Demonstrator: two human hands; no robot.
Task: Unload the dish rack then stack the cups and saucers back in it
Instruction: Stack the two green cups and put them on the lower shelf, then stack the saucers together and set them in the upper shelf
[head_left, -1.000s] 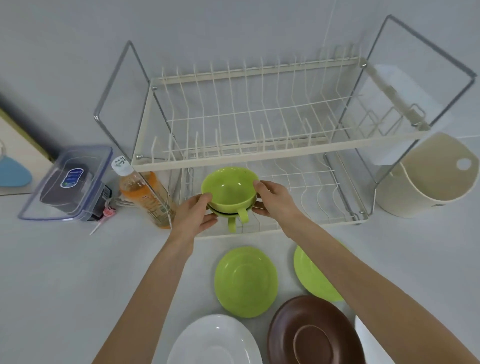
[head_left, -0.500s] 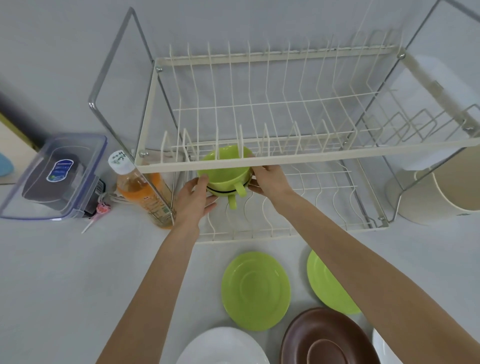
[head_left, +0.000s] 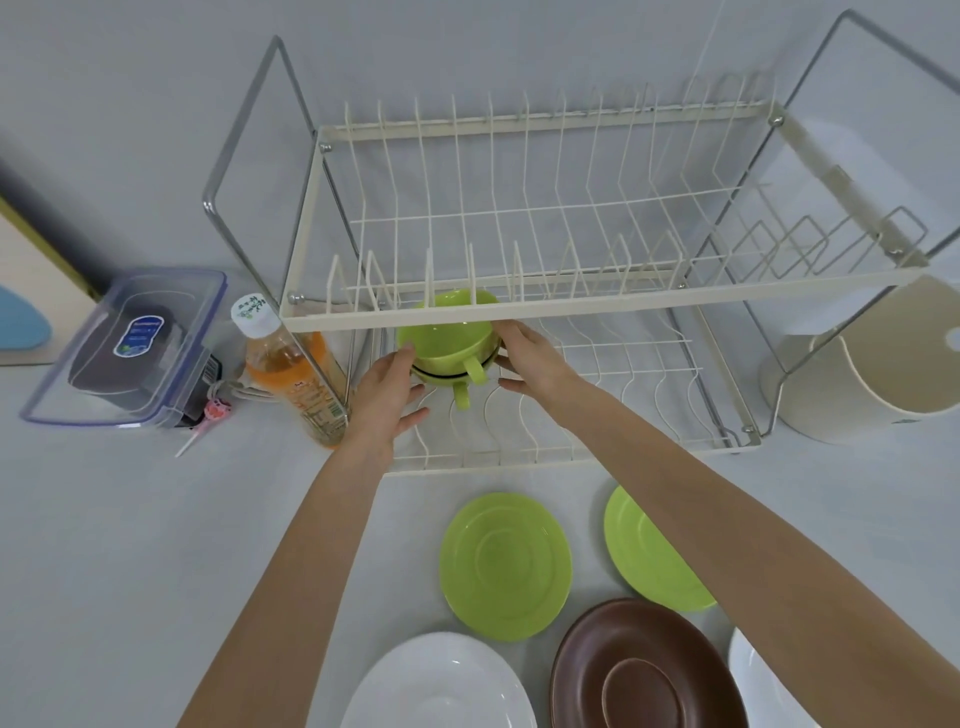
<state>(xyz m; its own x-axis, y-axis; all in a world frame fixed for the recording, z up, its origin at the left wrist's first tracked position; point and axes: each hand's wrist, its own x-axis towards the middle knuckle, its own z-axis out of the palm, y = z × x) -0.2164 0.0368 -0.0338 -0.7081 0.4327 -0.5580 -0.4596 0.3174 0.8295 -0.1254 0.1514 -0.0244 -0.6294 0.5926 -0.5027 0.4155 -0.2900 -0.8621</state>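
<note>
A stack of green cups (head_left: 448, 343), handles pointing toward me, sits in the left part of the lower tier of the white wire dish rack (head_left: 571, 306). My left hand (head_left: 387, 387) touches the stack's left side and my right hand (head_left: 527, 358) its right side; both grip it. The upper tier's front rail hides part of the top cup's rim. On the table in front lie two green saucers (head_left: 506, 564) (head_left: 644, 556), a brown saucer (head_left: 641, 670) and two white saucers (head_left: 441, 686) (head_left: 763, 686).
An orange drink bottle (head_left: 296, 374) stands right by the rack's left frame. A clear lidded box (head_left: 130, 343) sits further left. A cream cutlery holder (head_left: 878, 364) stands at the rack's right end. The wall is close behind.
Both hands have carried the cup stack from the rack's front edge deeper into the lower tier, under the upper rail. The view has moved closer to the rack.
</note>
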